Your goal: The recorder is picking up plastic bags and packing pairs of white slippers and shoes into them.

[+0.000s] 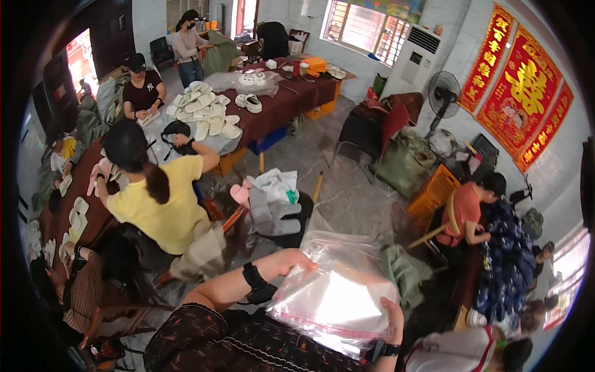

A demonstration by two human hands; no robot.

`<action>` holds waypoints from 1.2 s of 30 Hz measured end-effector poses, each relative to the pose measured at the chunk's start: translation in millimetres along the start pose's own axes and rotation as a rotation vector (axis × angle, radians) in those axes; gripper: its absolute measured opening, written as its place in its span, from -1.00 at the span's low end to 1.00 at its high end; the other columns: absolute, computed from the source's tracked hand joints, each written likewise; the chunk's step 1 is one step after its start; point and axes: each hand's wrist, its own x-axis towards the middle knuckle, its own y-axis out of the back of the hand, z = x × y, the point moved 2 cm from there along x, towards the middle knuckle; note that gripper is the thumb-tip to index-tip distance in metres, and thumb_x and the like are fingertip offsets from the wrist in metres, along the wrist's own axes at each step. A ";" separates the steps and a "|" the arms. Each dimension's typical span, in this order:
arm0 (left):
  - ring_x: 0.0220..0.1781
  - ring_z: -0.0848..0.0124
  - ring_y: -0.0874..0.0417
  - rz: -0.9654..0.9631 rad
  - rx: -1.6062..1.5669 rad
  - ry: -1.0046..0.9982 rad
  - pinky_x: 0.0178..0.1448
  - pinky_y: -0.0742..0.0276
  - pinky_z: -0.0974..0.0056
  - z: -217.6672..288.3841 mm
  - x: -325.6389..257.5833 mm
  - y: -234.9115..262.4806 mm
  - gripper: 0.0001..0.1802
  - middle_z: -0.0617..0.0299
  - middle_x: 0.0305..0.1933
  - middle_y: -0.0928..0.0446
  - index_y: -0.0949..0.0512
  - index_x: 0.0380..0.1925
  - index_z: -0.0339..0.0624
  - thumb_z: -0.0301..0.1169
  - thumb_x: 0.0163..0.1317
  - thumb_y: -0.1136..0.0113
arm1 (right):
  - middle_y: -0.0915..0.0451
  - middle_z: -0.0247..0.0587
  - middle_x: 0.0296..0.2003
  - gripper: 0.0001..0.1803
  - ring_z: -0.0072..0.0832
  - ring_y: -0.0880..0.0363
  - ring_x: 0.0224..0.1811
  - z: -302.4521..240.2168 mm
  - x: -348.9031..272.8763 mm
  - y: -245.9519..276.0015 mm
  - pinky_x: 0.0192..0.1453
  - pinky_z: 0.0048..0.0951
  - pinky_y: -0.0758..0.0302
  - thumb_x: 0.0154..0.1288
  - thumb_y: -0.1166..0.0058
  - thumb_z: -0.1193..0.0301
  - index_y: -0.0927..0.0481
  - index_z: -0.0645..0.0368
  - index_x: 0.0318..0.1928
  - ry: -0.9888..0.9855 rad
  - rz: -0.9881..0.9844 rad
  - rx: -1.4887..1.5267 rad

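A stack of clear plastic bags (328, 291) with a pinkish-red strip along its near edge lies across my lap, reflecting bright light. My left hand (292, 263) is closed on its upper left part, the fingers partly hidden by the film. At the lower right edge, my right hand (393, 317) grips the stack, with the thumb side showing and some fingers out of sight beneath it. Dark bands circle both wrists. Just beyond the bags is a chair holding grey items (273, 214), a white plastic bag (274, 185) and a pink slipper (240, 193).
A person in yellow (158, 201) sits close on my left at a dark red table (291, 102) bearing piled white slippers (201, 108). Green sacks (406, 161), an orange crate (436, 191) and a fan (444, 94) stand right. Another person (466, 214) sits by dark blue items (499, 266).
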 end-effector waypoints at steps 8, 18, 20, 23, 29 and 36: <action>-0.23 0.47 -0.64 0.168 0.152 -0.241 -0.12 -0.50 0.35 132.6 186.6 39.2 -0.73 0.19 -0.22 -0.66 -0.64 -0.18 -0.38 -0.41 0.20 -0.22 | -0.62 -0.22 -0.12 -0.55 -0.40 -0.59 -0.15 -149.2 289.5 -42.9 -0.06 -0.38 -0.49 0.17 -0.16 0.34 -0.53 0.30 0.05 0.003 -0.093 -0.136; -0.32 0.39 -0.68 0.545 -0.318 -0.155 -0.16 -0.60 0.33 267.3 329.3 145.1 -0.76 0.14 -0.25 -0.63 -0.59 -0.18 -0.42 -0.42 0.28 -0.17 | -0.61 -0.29 -0.28 -0.64 -0.46 -0.59 -0.27 -348.3 568.3 -228.5 -0.14 -0.46 -0.48 0.12 -0.23 0.39 -0.56 0.28 -0.08 -0.176 -0.385 -0.390; -0.29 0.39 -0.68 0.605 -0.254 -0.262 -0.13 -0.60 0.34 289.2 360.7 177.5 -0.75 0.13 -0.24 -0.64 -0.60 -0.17 -0.42 -0.42 0.28 -0.18 | -0.63 -0.29 -0.28 -0.65 -0.43 -0.60 -0.27 -371.7 623.2 -273.3 -0.11 -0.46 -0.50 0.10 -0.25 0.39 -0.57 0.29 -0.10 -0.256 -0.430 -0.436; -0.14 0.46 -0.66 0.648 -0.404 -0.462 -0.04 -0.54 0.38 353.2 414.6 209.7 -0.72 0.18 -0.13 -0.65 -0.60 -0.09 -0.38 -0.45 0.24 -0.22 | -0.64 -0.29 -0.30 -0.69 -0.45 -0.60 -0.29 -354.9 753.7 -297.8 -0.12 -0.46 -0.52 0.11 -0.26 0.38 -0.61 0.28 -0.16 -0.083 -0.570 -0.557; 0.04 0.35 -0.62 0.825 -0.141 -0.264 0.19 -0.45 0.29 450.6 486.9 296.7 -0.70 0.09 -0.03 -0.66 -0.63 -0.06 -0.32 -0.55 0.18 -0.16 | -0.65 -0.32 -0.33 -0.80 -0.54 -0.60 -0.31 -436.5 888.8 -413.8 -0.15 -0.46 -0.52 0.16 -0.19 0.37 -0.66 0.22 -0.25 -0.258 -0.739 -0.540; -0.15 0.30 -0.69 0.845 -0.399 -0.512 0.05 -0.58 0.21 620.1 502.4 409.9 -0.75 0.00 -0.15 -0.65 -0.59 -0.16 -0.51 -0.52 0.22 -0.13 | -0.65 -0.28 -0.28 -0.69 -0.51 -0.61 -0.30 -514.9 1011.4 -644.3 -0.17 -0.50 -0.53 0.25 -0.14 0.32 -0.61 0.29 -0.11 -0.105 -1.143 -0.405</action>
